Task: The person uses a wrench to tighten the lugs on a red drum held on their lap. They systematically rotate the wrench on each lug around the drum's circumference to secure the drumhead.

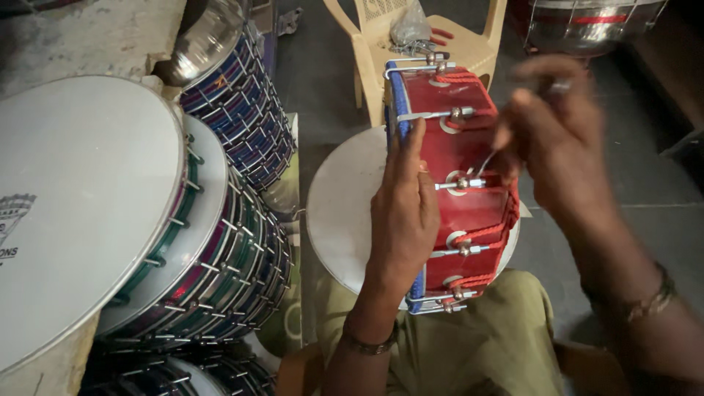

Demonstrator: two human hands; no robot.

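Red drum (458, 154) with a blue rim stands on edge in the person's lap, its metal tension rods and red cord facing up, leaning against a white drumhead (341, 213) lying flat behind it. Left hand (402, 220) lies flat along the drum's blue edge, fingers stretched up over the rim, grip released but pressing on the shell to steady it. Right hand (554, 136), blurred, has its grip clenched on a thin metal tool (485, 163) whose tip meets a tension rod (458, 184) near the middle of the shell. Olive trousers (484, 345) show below the drum. To the left, stacked drums (220, 249) with white heads and chrome rods lean together. Behind the red drum stands a cream plastic chair (447, 44), with a clear bag on its seat.
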